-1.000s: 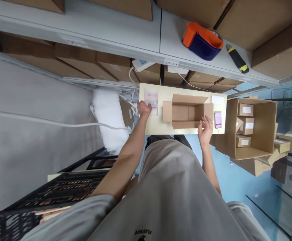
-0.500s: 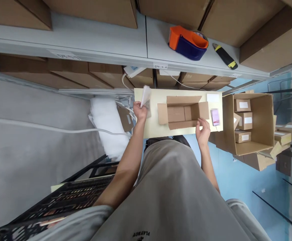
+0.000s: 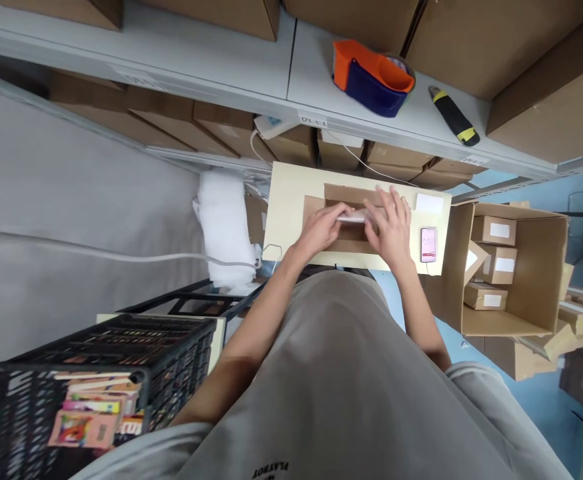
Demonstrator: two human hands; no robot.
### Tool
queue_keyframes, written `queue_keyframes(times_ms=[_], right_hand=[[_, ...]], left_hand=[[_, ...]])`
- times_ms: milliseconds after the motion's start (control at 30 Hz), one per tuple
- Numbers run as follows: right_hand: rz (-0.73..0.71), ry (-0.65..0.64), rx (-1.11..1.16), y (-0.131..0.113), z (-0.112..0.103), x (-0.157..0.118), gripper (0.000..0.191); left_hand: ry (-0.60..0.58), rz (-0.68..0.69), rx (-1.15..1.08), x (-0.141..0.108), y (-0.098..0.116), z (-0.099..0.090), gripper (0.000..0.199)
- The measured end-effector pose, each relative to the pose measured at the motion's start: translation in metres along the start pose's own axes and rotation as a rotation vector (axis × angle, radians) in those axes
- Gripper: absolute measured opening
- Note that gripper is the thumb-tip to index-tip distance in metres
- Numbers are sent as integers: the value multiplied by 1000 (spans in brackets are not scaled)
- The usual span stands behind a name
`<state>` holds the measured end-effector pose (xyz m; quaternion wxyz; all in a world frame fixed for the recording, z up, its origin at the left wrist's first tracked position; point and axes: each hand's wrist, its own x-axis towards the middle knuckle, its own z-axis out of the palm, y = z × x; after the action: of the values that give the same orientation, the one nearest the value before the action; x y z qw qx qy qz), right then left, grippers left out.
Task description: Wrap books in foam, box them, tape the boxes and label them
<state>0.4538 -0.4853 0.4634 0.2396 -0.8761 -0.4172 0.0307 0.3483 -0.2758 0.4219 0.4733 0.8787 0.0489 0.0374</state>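
Note:
An open cardboard box [image 3: 350, 193] lies on the pale table [image 3: 286, 200], its flaps spread. Over its opening, my left hand [image 3: 323, 228] pinches one end of a thin whitish packet [image 3: 354, 217]. My right hand [image 3: 390, 227] is at the packet's other end, above the right part of the box, with its fingers spread and slightly blurred. Right of the box lie a phone [image 3: 428, 245] with a lit screen and a white label [image 3: 429, 203].
A large carton [image 3: 534, 267] with several small labelled boxes stands at the right. White wrap [image 3: 225, 227] is left of the table, a black crate [image 3: 176, 360] lower left. The shelf [image 3: 311, 73] ahead bears a tape dispenser [image 3: 371, 80] and a cutter [image 3: 454, 117].
My left hand has moved right with the packet, from the table's left side to over the box. My right hand has left the box's near right corner and come over the opening. The view has shifted.

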Motion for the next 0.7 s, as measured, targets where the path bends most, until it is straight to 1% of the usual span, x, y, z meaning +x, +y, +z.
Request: queue_keyframes(times_ms=[33, 100, 200, 333, 433, 500, 567, 700], right_hand=[[-28, -92, 9, 12, 2, 2, 45], [-59, -262, 28, 35, 8, 5, 42], [-26, -450, -11, 57, 22, 10, 42], [60, -665, -127, 62, 42, 22, 46], [135, -819, -169, 61, 55, 32, 50], [171, -888, -171, 62, 65, 38, 51], [193, -927, -163, 62, 76, 43, 49], [252, -947, -165, 59, 95, 49, 46]], left_hand=[[-36, -16, 27, 3, -1, 9, 41], [-70, -51, 59, 10, -10, 24, 42], [-112, -84, 54, 21, -30, 39, 39], [-206, -147, 97, 36, -58, 54, 37], [-315, -278, 199, 47, -73, 67, 45], [-392, -390, 260, 53, -80, 78, 50], [-438, -475, 297, 58, -86, 88, 54], [-423, -554, 339, 62, -90, 101, 57]])
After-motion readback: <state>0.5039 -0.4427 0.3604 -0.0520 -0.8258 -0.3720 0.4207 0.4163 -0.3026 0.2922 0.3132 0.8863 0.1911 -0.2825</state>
